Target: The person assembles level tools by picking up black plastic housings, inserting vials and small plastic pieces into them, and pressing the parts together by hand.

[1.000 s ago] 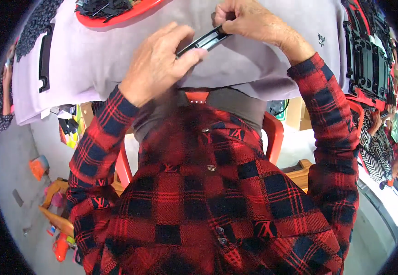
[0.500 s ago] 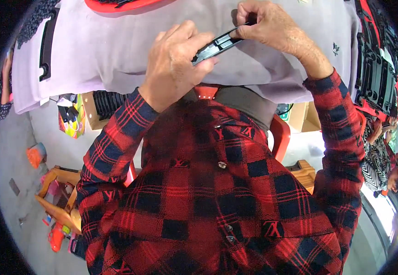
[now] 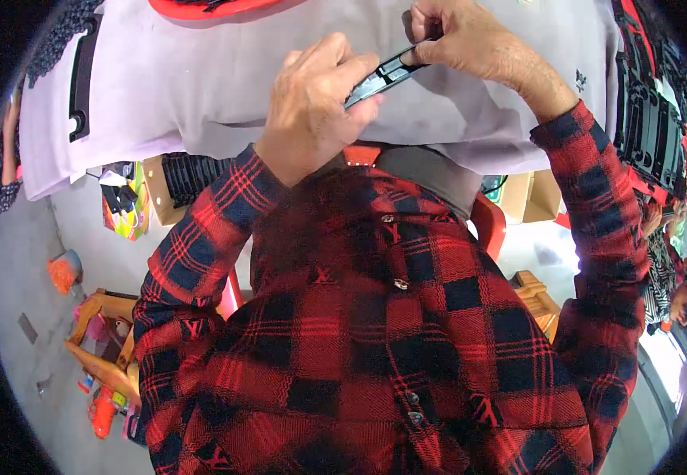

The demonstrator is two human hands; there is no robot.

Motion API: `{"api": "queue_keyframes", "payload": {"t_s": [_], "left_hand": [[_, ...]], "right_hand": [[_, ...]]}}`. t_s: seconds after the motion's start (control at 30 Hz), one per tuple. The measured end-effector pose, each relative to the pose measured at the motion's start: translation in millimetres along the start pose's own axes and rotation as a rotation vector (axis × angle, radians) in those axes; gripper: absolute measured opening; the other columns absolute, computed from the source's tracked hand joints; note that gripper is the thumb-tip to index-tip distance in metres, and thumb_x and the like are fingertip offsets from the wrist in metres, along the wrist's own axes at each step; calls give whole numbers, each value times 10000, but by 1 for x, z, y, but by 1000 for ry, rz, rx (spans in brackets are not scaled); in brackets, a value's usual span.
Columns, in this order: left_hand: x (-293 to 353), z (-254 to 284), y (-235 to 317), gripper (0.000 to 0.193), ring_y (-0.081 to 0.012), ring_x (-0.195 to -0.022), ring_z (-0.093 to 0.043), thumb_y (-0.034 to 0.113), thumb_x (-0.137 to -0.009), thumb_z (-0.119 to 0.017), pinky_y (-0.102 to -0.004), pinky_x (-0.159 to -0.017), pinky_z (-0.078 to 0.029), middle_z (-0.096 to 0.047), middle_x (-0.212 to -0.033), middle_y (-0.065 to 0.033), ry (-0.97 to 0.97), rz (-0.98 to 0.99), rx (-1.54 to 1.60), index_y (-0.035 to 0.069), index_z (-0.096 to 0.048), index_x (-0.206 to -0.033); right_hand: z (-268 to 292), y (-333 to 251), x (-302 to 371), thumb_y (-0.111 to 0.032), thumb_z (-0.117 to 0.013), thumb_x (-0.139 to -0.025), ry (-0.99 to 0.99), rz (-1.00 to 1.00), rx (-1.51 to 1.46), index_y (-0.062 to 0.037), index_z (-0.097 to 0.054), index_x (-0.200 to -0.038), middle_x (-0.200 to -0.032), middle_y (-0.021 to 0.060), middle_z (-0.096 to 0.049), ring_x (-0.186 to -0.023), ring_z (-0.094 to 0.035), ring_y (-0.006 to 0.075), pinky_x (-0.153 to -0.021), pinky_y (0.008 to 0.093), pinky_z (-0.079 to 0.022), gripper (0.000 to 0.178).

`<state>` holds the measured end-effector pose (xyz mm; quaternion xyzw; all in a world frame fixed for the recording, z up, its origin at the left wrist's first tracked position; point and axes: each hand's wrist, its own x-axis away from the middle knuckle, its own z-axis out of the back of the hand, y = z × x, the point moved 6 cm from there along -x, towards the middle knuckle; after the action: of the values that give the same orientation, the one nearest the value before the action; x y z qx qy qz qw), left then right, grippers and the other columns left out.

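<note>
Between my hands, a long narrow black plastic part (image 3: pixel 392 70) with a shiny, recessed face is held tilted above the cloth-covered table, its right end higher. My left hand (image 3: pixel 316 99) wraps round its lower left end, thumb and fingers closed on it. At the other end, my right hand (image 3: pixel 462 39) pinches the part between thumb and curled fingers. The right fingertips are partly hidden, so I cannot tell whether they hold anything smaller as well.
A pale cloth covers the table (image 3: pixel 201 79). A red tray (image 3: pixel 225 11) with black pieces stands at the far edge. One black strip (image 3: pixel 82 79) lies at the left, small dark bits (image 3: pixel 580 80) at the right. Black parts (image 3: pixel 648 131) are stacked far right, near other people.
Both hands and the black part have shifted slightly to the right. My grip on both ends stays much the same.
</note>
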<state>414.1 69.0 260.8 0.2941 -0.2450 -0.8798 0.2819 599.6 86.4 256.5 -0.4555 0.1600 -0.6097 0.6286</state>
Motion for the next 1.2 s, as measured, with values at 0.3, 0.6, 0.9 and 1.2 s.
{"api": "queue_keyframes", "payload": {"t_s": [0.3,0.6,0.9,1.2], "left_hand": [[0,1,0,321,-282,-795,-576,195,-769,-784,-388,-767,-440,-553,-862,-84,34,15,8,60,-717,-1052],[-6,5,-12,232,-331,-774,-615,233,-832,-719,-451,-692,-462,-600,-834,-96,42,47,202,63,-726,-990],[-16,-1,-10,196,-349,-785,-636,217,-830,-683,-470,-684,-494,-610,-851,-111,-106,128,80,64,-743,-937],[-16,-1,-10,182,-259,-692,-568,103,-835,-676,-364,-643,-452,-542,-773,-124,-83,175,103,-8,-723,-972]], "right_hand": [[1,-29,5,-181,-757,-715,70,52,352,-17,-611,-743,-707,113,-619,-673,-610,244,-623,378,-488,222],[-3,-31,4,-323,-742,-712,98,-6,562,-14,-667,-806,-852,195,-662,-861,-661,362,-755,436,-519,332],[-2,-54,14,-384,-703,-749,147,252,542,-34,-653,-908,-935,179,-650,-941,-634,363,-797,468,-491,388],[-2,-36,13,-370,-701,-738,116,-52,571,-40,-647,-869,-856,206,-641,-861,-633,380,-761,467,-489,360]]}}
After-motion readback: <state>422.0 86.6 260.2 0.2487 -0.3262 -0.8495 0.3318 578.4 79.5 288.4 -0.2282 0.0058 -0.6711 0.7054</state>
